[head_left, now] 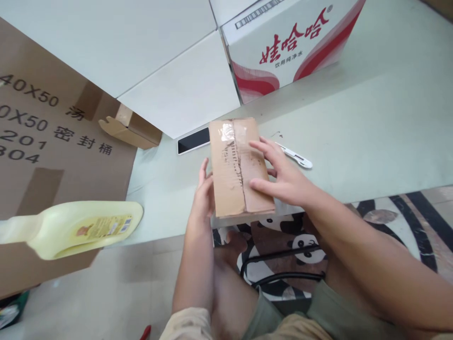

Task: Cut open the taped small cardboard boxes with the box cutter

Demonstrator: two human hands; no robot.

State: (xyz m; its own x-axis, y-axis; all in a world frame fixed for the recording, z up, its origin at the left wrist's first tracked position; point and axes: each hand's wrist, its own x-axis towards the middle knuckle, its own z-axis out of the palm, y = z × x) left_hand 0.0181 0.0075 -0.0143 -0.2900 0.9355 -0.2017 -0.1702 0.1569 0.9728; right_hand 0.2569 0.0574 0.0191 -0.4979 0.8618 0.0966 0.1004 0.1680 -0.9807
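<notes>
A small brown cardboard box (224, 189), taped along its top seam and marked with smudged print, sits between my two hands near the table's front edge. My left hand (204, 198) grips its left side, with some fingers hidden behind or under it. On the right, my right hand (286, 177) has its thumb and a finger on the top face and other fingers at the side. Just beyond my right hand lies a white utility knife (297, 157). A phone with a dark screen (194, 140) rests to the box's upper left, partly covered by it.
A white carton with red lettering (290, 47) and plain white boxes (184, 85) stand at the back. Left are a large printed brown carton (21, 127), a small open cardboard box (136, 125) and a pale yellow bottle (88, 226). A panda-patterned mat (307, 248) lies below the table.
</notes>
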